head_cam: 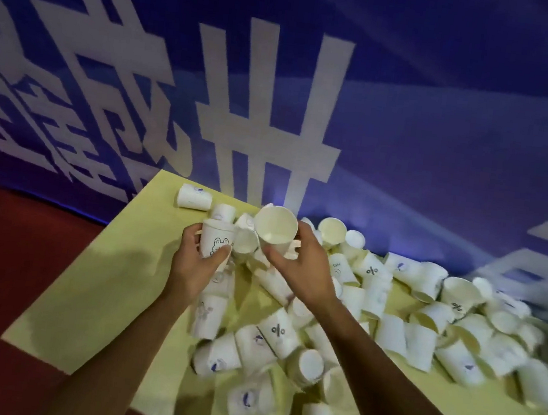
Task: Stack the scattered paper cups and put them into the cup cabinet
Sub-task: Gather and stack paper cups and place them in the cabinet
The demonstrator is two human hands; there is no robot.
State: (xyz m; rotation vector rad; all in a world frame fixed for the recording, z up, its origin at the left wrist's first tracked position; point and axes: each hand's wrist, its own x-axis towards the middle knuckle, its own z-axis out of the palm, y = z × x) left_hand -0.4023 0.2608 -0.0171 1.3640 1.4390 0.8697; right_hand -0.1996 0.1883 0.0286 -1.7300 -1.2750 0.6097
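Stacking step: we're pairing two paper cups over the pile.
Our left grip curls round a bunny-print cup; our right grip holds a plain cup. Next, we align and nest them. Scattered cups litter the yellow tabletop.

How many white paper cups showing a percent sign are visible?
3 white paper cups: one right of the right hand, one farther right, one nearer the person. Others may be hidden.

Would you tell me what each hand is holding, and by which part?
The left hand grips the rabbit-print cup round its side wall; the right hand holds a tilted cup by its wall, below the rim.
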